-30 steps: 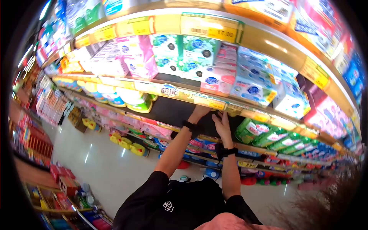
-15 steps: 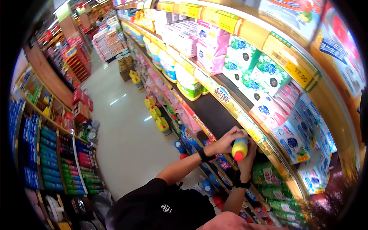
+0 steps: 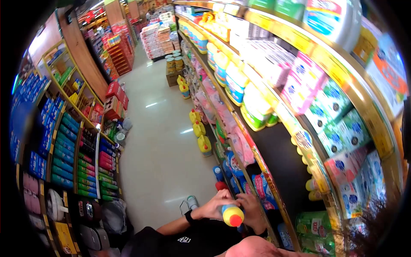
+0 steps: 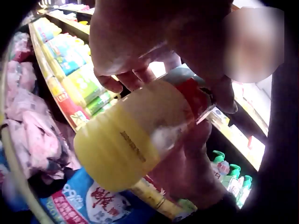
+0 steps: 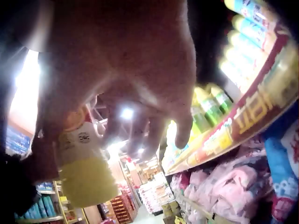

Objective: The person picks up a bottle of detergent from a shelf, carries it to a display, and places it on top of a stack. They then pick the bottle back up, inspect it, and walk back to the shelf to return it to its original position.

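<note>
A bottle (image 3: pixel 233 212) with a yellow top end and a red cap is held between both hands in front of the chest, its cap toward the head camera. My left hand (image 3: pixel 217 204) grips it, fingers behind and thumb on the near side in the left wrist view. There, the bottle (image 4: pixel 135 135) lies tilted, its rounded yellow end at lower left. My right hand (image 3: pixel 253 210) holds it from the other side. In the right wrist view, the back of my right hand (image 5: pixel 126 60) covers much of the bottle (image 5: pixel 88 177), whose yellow end shows below.
A dark shelf board (image 3: pixel 282 154) runs along the right, with yellow-topped detergent bottles (image 3: pixel 254 107) farther along it and green bottles (image 3: pixel 316 227) nearer. Boxed goods (image 3: pixel 338 128) stand above. Yellow jugs (image 3: pixel 204 145) sit on the aisle floor (image 3: pixel 160 154). Another shelf (image 3: pixel 64 154) lines the left.
Both hands have come out from under the shelf with the bottle and drawn it back toward the body. The head view has turned left along the aisle.
</note>
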Demonstrator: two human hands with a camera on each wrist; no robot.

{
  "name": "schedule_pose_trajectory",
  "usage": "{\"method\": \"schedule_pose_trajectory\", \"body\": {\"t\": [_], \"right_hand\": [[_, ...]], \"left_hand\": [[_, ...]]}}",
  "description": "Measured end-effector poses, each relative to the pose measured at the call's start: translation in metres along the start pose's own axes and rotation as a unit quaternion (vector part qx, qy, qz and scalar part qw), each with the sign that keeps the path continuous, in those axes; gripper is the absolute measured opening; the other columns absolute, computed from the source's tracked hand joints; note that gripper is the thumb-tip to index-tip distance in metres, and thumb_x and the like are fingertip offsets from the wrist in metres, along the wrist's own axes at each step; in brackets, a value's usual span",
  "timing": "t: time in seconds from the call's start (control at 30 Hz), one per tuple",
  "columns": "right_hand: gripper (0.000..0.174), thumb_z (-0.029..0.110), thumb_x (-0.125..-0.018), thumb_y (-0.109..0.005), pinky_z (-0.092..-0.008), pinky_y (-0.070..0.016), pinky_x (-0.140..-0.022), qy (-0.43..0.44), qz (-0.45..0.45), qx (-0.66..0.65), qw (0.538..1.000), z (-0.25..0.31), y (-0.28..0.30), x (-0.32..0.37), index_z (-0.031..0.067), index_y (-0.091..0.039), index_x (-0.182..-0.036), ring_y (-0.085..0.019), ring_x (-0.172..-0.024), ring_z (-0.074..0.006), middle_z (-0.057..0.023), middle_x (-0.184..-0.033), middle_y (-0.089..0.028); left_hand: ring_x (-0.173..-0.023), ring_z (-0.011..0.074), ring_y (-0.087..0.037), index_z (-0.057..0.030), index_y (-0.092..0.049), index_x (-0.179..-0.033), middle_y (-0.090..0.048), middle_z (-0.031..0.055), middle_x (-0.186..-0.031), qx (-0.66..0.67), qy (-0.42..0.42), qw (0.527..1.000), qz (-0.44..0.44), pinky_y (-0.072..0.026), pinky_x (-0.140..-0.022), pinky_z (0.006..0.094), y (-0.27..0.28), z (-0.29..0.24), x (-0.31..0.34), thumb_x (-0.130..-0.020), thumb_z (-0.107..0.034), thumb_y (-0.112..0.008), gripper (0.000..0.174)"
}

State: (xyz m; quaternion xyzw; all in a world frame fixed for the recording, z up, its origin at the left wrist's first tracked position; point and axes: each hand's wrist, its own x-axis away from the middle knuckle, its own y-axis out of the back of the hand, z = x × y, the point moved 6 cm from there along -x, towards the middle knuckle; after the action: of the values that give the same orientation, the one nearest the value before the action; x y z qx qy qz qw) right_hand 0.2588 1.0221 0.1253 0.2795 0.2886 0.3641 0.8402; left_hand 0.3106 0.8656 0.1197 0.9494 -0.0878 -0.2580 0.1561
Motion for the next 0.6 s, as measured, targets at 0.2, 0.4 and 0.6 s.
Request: {"method": "schedule_pose_trajectory", "body": {"t": [0.2,0.4,0.6], "right_hand": [[0.057,0.020,-0.077,-0.075,-0.0518,-0.0344,-0.114,0.073,0.170,-0.017,0.983,0.008,-0.085,-0.047,0.0080,-0.058,-0.130,-0.053,-0.129,-0.0321,-0.0139,-0.133,-0.059],[0.071,0.037,-0.072,-0.081,-0.0496,-0.0361,-0.111,0.029,0.141,-0.200,0.969,0.021,-0.132,-0.116,0.0055,-0.058,-0.131,-0.052,-0.128,-0.0357,-0.0153,-0.132,-0.059],[0.078,0.047,-0.065,-0.086,-0.0478,-0.0393,-0.106,0.141,0.172,-0.193,0.956,0.073,-0.171,-0.204,0.0026,-0.061,-0.125,-0.055,-0.120,-0.0385,-0.0156,-0.121,-0.063]], "left_hand": [[-0.097,0.0239,-0.049,-0.0152,-0.071,-0.120,-0.050,0.0044,-0.096,-0.077,0.048,0.996,-0.015,-0.0328,-0.085,0.0365,0.055,0.006,0.050,-0.065,-0.046,-0.092,0.066],[-0.095,0.0248,-0.050,-0.0089,-0.070,-0.118,-0.050,0.0057,-0.094,-0.069,0.064,0.984,-0.150,-0.0354,-0.083,0.0367,0.125,0.030,0.074,-0.063,-0.049,-0.093,0.072],[-0.104,0.0269,-0.054,-0.0042,-0.066,-0.122,-0.055,0.0094,-0.107,-0.038,0.100,0.977,-0.186,-0.0458,-0.091,0.0368,0.204,0.032,0.113,-0.067,-0.044,-0.093,0.074]]}}
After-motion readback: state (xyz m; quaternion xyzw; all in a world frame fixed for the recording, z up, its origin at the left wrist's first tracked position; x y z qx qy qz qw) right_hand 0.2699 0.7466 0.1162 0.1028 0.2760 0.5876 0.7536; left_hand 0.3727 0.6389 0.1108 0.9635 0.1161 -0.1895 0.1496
